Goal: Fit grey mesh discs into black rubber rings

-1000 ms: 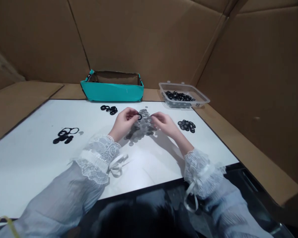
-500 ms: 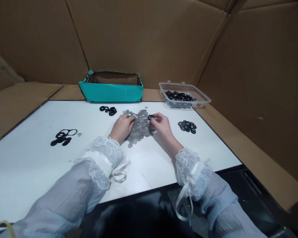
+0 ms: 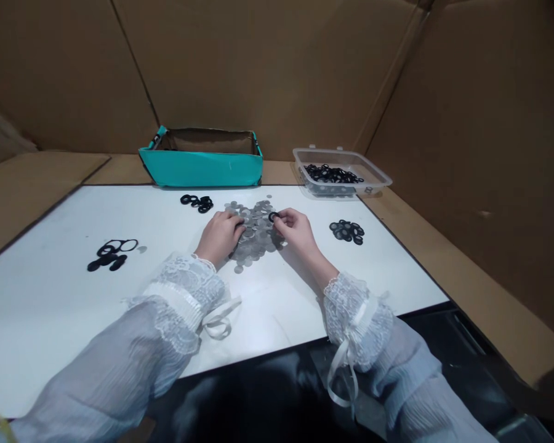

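Observation:
A spread pile of thin grey translucent discs lies on the white board between my hands. My left hand rests at the pile's left side, its fingers curled and thumb drawn in near the discs. Whatever is between those fingertips is too small to make out. On the pile's right side, my right hand pinches a black ring between thumb and fingertips, held at the edge of the discs. Right of that hand sits a small heap of black rings with grey centres.
A turquoise box and a clear plastic tub containing many black rings stand along the back. More black rings lie before the box. Black discs and rings lie at left. Cardboard walls enclose the white board.
The whole view has shifted slightly, so things appear a little further left. My right hand keeps its pinch on the black ring, and my left hand stays at the pile.

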The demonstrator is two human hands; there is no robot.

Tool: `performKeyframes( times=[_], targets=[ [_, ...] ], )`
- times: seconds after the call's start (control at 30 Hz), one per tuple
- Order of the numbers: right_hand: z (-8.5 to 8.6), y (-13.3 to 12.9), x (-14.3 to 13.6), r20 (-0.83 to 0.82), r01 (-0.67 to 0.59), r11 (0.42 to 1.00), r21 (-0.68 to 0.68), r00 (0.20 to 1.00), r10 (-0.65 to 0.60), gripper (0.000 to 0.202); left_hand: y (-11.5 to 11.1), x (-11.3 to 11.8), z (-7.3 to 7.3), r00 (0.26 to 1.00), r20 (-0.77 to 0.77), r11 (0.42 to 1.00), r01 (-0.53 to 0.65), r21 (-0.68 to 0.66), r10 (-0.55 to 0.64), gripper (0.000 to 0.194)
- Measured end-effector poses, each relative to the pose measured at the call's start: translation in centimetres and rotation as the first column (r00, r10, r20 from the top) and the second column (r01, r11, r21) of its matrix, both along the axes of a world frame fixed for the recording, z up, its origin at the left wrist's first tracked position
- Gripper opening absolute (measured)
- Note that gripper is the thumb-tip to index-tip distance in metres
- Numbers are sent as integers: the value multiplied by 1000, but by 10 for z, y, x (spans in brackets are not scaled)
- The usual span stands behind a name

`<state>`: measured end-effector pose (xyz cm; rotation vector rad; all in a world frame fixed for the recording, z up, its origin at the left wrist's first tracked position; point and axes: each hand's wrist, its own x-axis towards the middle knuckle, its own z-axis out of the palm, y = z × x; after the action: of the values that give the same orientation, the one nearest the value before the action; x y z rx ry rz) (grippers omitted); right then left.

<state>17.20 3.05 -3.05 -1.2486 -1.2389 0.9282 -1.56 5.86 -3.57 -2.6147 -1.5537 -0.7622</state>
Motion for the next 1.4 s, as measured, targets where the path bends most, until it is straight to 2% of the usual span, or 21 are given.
performKeyframes(
  times=[0.27,0.43,0.53,0.9,1.17,1.3,1.4],
  targets=[
    [3,-2,-1,-11,-14,1000,-3,1000,13,18,-1,0,1,998,0,998,58,1,-58,33],
    [5,-3,0,-16,-20,1000,-15,1000,19,19,0,-1,0,999,-33,998,4,70,-1,36],
    [5,-3,-1,-16,-21,1000,-17,1000,21,19,2,-3,-1,997,-69,999,28,42,-25,35],
    [4,-4,-2,-22,-27,1000,0,999,27,14,0,-3,4,999,35,999,28,-19,-27,34],
    [7,-6,-4,-33,-28,999,-18,999,28,13,-1,-1,6,982,186,999,-22,-30,27,33],
    [8,-7,-5,-111,-115,988,-106,988,103,15,-2,0,9,919,383,983,-27,-180,95,27],
    [10,-8,-5,-147,-176,972,-158,977,154,16,-3,2,10,858,503,962,43,-269,102,22]
  ],
)
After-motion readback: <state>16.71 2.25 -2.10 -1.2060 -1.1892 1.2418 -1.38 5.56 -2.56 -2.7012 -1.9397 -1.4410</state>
